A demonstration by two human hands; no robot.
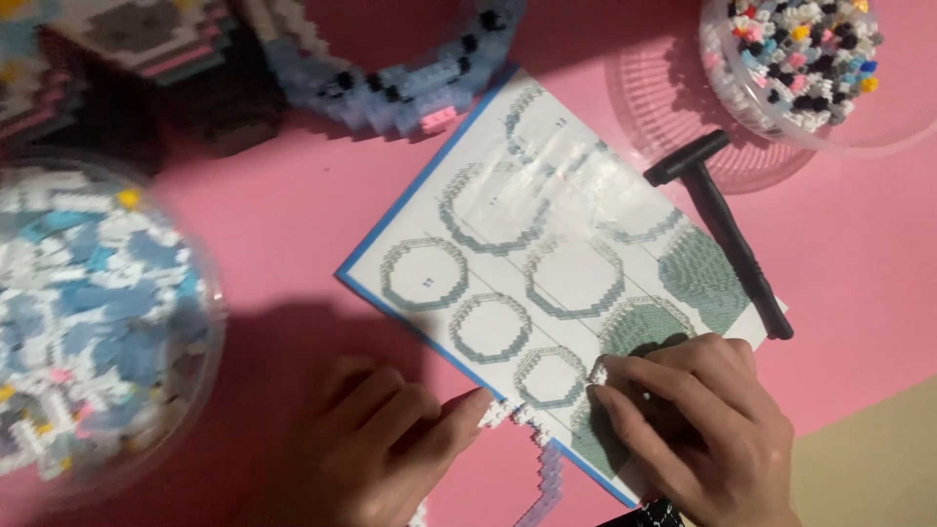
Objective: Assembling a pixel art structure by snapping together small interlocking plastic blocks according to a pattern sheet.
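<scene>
Best done by pinning the curved white brick strip (pixel 512 415) at the near edge of the instruction sheet (pixel 547 244) with the left hand (pixel 376 444), fingers pressed nearly closed on it, right hand (pixel 683 420) pinching a small white brick (pixel 598 373) closed-tipped above the sheet's printed rings, seating squarely
</scene>
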